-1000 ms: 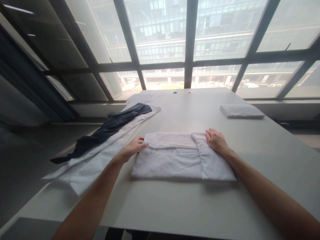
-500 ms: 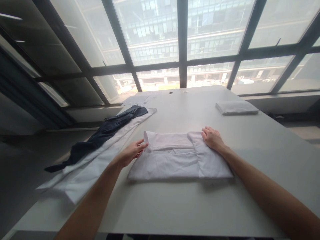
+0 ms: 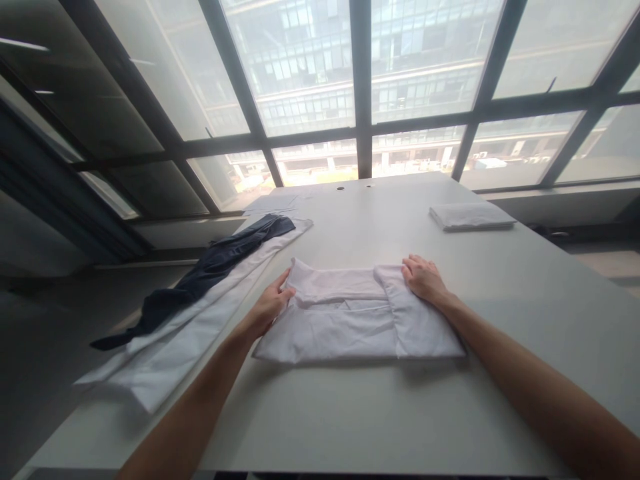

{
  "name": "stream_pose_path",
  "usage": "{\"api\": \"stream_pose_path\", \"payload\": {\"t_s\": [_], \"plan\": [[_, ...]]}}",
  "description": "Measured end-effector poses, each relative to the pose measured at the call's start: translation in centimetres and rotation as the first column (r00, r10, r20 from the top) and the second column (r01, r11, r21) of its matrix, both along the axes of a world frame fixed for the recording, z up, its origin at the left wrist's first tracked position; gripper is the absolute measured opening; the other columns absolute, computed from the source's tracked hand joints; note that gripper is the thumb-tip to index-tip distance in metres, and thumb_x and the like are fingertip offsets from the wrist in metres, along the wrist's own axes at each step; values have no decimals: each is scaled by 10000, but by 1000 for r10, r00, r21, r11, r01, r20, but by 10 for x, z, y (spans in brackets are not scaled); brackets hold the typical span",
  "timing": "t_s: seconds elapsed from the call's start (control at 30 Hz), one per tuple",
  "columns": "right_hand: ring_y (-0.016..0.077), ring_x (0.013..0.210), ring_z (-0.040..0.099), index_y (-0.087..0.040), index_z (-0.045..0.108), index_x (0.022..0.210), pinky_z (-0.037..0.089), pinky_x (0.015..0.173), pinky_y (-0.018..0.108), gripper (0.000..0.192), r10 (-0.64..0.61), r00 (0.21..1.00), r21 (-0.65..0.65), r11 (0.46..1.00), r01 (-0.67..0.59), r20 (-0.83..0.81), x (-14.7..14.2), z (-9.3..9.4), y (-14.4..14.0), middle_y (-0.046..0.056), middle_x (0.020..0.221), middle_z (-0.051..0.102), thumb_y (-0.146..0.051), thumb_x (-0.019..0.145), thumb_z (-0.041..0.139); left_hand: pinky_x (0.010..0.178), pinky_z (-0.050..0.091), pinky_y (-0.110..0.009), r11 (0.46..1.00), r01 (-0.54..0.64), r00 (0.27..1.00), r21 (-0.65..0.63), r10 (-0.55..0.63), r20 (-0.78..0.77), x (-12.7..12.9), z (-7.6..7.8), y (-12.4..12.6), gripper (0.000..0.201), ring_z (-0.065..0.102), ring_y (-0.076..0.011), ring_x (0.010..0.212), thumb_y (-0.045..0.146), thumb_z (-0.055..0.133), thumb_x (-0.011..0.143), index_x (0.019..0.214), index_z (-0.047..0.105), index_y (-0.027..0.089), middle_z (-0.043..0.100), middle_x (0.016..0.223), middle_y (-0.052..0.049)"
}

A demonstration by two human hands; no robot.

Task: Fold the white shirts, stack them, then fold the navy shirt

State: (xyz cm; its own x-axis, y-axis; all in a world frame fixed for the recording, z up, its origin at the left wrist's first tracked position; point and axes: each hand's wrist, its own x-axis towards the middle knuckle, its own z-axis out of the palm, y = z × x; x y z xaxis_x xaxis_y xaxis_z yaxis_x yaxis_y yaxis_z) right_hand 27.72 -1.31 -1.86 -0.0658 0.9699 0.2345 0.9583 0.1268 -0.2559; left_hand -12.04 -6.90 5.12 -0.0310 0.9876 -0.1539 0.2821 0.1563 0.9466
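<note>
In front of me a white garment [image 3: 345, 333] lies on the table, folded into a wide flat bundle. Its right side is turned inward over the middle, and a gap between layers runs across the centre. My left hand [image 3: 270, 307] grips the bundle's upper left edge, thumb on top and the other fingers partly hidden behind the cloth. At the upper right corner, my right hand [image 3: 424, 277] rests on the folded-over part, its fingers curled over the far edge of the cloth. The left edge of the cloth stands slightly raised beside my left hand.
On the white table's [image 3: 360, 420] left side, a dark garment [image 3: 215, 263] lies over more white cloth [image 3: 175, 360] that reaches the edge. A neatly folded white cloth [image 3: 471, 217] sits at the back right. Papers [image 3: 273, 202] lie at the far left, before large windows.
My left hand has closed on the left edge of the white garment, its fingers moving behind the cloth. The right hand stays at the upper right corner.
</note>
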Motion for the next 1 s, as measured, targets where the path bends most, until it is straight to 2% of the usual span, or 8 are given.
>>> {"api": "stream_pose_path", "payload": {"t_s": [0.17,0.3,0.47,0.57,0.67,0.77,0.9,1.0], "plan": [[272,1264,515,-193,660,1086,339,1081,451,290,-1,1000,1,1000,1,-12,0,-1,0,152,1359,614,-294,1019,397,812,543,-249,996,65,993,61,-70,96,22,25,10,730,695,-201,922,233,664,806,1509,487,146,739,1154,-95],[272,1258,520,-184,660,1095,344,1073,451,297,0,1000,4,1000,0,-14,0,-3,1,160,1357,611,-294,1022,393,637,508,-232,989,139,990,46,-141,28,59,36,17,769,626,-140,658,258,646,811,1545,435,171,721,890,-24],[271,1262,528,-184,659,1083,341,1087,468,288,2,1000,11,1000,-2,-12,0,-2,0,151,1335,626,-297,1023,401,502,421,-252,939,340,914,-57,-344,-217,113,22,14,882,478,-134,462,316,641,857,1627,243,150,554,617,50],[276,1288,517,-183,660,1112,338,1102,488,300,4,1000,-1,1000,-4,-25,1,-4,1,157,1368,614,-303,1025,399,615,484,-297,895,445,829,15,-406,-384,124,8,14,843,554,-175,559,398,652,879,1597,320,108,596,675,15],[288,1333,491,-181,660,1163,322,1126,528,325,10,999,-19,1000,-11,-48,1,-6,3,170,1417,587,-313,1029,395,793,526,-337,830,530,746,174,-359,-561,113,5,8,627,631,-214,761,424,643,898,1450,559,140,664,878,-55],[325,1391,444,-163,643,1249,287,1145,609,341,0,997,14,1000,2,-73,0,-3,3,187,1464,551,-284,1012,430,1008,490,-385,737,626,682,255,-359,-637,88,17,-13,495,635,-258,1066,428,598,956,1392,618,194,646,1199,-123],[342,1463,369,-167,621,1338,279,1170,619,393,168,982,152,976,-154,-90,-10,17,-4,175,1516,509,-246,964,530,1220,292,-467,650,733,585,198,-455,-672,43,29,-52,690,350,-322,1470,487,645,948,1563,415,274,397,1588,-128],[304,1486,347,-187,615,1372,339,1178,522,424,429,902,213,886,-411,-46,-28,34,-10,150,1540,490,-228,955,554,1239,210,-542,627,773,503,96,-513,-696,18,22,-77,1041,142,-374,1551,552,794,807,1635,213,304,202,1687,-123]]}}
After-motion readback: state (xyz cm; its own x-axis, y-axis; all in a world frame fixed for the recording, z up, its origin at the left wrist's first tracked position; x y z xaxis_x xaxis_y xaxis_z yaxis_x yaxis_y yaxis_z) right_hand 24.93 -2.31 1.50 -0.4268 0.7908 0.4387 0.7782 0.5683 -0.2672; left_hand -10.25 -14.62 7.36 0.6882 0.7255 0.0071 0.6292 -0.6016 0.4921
